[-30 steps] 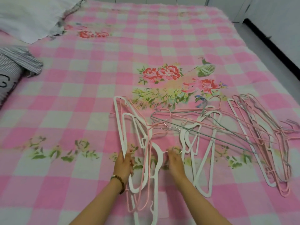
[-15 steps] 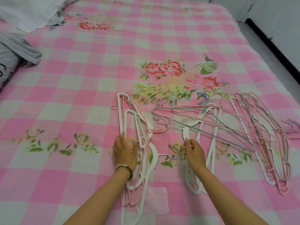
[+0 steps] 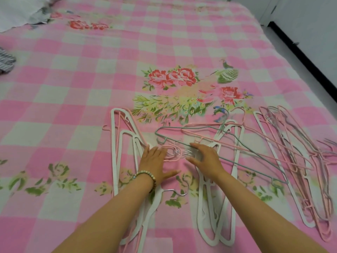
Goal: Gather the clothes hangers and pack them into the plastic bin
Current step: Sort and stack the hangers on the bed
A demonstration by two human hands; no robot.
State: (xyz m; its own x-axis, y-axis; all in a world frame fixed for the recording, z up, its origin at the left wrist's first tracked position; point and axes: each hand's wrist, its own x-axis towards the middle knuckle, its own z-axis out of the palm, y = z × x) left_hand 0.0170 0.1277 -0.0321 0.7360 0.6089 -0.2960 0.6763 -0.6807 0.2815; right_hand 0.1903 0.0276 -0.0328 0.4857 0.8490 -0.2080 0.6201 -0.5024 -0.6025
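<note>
Several white and pink hangers lie on the bed in three groups. A left stack of white and pink hangers (image 3: pixel 116 154) lies under my left hand (image 3: pixel 155 160), which rests flat with fingers spread beside the metal hooks (image 3: pixel 176 152). My right hand (image 3: pixel 205 158) lies open on the middle white hangers (image 3: pixel 235 179), just below a grey-green wire hanger (image 3: pixel 242 152) and a pink wire hanger (image 3: pixel 259 141) that lie across them. A tangle of pink, white and grey hangers (image 3: pixel 308 170) lies at the right. No plastic bin is in view.
The pink checked bedspread (image 3: pixel 91 79) with a flower and bird print covers the bed. White fabric (image 3: pixel 16 10) lies at the far left corner and striped cloth (image 3: pixel 5 61) at the left edge. The bed's right edge drops to a grey floor (image 3: pixel 310 33).
Both hands have moved forward and toward each other, from the hangers' bodies up to the hook area between the left and middle stacks. The view has shifted closer.
</note>
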